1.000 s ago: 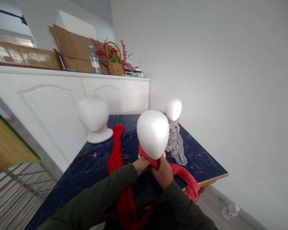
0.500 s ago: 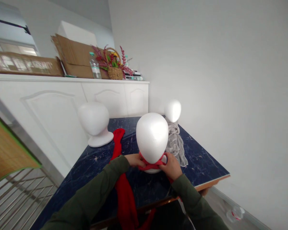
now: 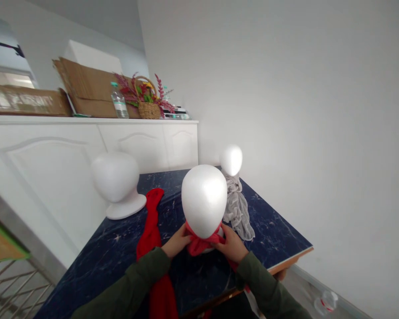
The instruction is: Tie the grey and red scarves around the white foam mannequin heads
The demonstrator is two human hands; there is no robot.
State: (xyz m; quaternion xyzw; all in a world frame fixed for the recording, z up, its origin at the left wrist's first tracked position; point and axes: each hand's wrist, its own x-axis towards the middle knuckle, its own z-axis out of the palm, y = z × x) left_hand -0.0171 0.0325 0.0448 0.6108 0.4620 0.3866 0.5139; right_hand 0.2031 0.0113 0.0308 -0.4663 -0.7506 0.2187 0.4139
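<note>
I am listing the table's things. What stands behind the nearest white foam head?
A second foam head with a grey scarf draped from its neck, on the dark table. The nearest head covers the scarf's left edge; the second head's base cannot be seen.

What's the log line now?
left hand: holds red scarf | right hand: holds red scarf | red scarf: around neck of foam mannequin head

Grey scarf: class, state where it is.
Head view: the grey scarf drapes from the far foam head, right side of the table, just behind the nearest foam head.

Red scarf (image 3: pixel 202 243), white foam head (image 3: pixel 204 201)
</note>
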